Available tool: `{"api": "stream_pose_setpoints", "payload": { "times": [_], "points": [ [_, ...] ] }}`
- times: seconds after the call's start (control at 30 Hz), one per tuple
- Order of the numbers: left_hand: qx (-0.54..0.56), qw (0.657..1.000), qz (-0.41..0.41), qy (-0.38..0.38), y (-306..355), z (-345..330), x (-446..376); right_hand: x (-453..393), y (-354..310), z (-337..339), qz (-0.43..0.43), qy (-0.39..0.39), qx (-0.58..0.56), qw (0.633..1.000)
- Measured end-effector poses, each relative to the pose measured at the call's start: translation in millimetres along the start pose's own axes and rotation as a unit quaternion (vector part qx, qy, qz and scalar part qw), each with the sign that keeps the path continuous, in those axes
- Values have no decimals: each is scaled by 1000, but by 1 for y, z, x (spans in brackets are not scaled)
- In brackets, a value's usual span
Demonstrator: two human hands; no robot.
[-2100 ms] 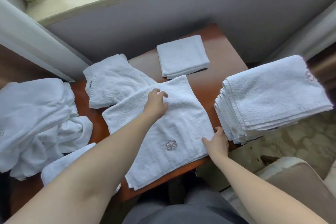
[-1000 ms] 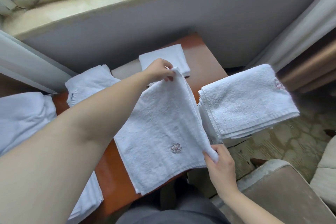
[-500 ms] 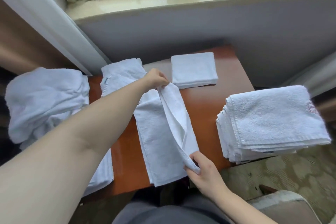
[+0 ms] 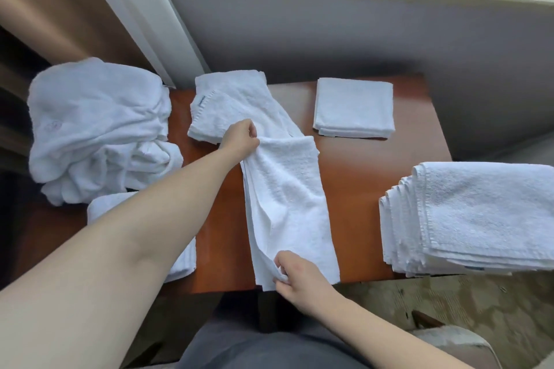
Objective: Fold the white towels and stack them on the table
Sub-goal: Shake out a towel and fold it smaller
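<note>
White terry towel (image 4: 287, 204), folded lengthwise into a strip, lying along the middle of the reddish-brown surface (image 4: 359, 189). Left hand (image 4: 239, 139) pinches its far corner; right hand (image 4: 295, 274) pinches its near corner at the surface edge. Beyond: loosely folded towel (image 4: 230, 105); small folded square (image 4: 353, 108). Right: tall folded stack (image 4: 473, 216). Left: crumpled heap (image 4: 96, 126).

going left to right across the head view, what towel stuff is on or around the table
Crumpled towel heap → loosely folded towel → long towel being folded, left hand gripping its far end, right hand pinching its near end → small folded square → tall folded stack.
</note>
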State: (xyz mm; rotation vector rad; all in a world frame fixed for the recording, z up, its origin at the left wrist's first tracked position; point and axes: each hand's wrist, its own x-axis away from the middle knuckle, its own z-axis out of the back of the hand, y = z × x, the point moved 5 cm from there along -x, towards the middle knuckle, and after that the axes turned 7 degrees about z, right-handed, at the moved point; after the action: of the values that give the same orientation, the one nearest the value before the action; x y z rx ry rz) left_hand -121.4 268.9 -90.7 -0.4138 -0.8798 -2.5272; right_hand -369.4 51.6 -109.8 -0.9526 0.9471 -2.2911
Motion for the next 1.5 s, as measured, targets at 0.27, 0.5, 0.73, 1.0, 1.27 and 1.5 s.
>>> {"api": "stream_pose_setpoints", "payload": {
  "times": [0.27, 0.5, 0.73, 1.0, 1.27, 1.5],
  "points": [
    [-57, 992, 107, 25, -50, -26, 48, -22, 24, -5, -83, -41, -9, 996],
    [63, 958, 269, -72, -89, -108, 145, -29, 87, 70, -202, 244, 13, 949],
    [178, 932, 301, -97, -108, -127, 152, -42, 114, 63, -262, 214, -71, 938],
    [90, 946, 307, -56, -131, -113, 158, -44, 119, 58, -276, 175, -67, 943],
    [103, 942, 315, -50, -110, -115, 139, -65, 120, 70, -276, 236, -186, 913],
    [256, 898, 342, -103, -124, -127, 126, -76, 126, 68, -286, 207, -335, 873]
  ]
}}
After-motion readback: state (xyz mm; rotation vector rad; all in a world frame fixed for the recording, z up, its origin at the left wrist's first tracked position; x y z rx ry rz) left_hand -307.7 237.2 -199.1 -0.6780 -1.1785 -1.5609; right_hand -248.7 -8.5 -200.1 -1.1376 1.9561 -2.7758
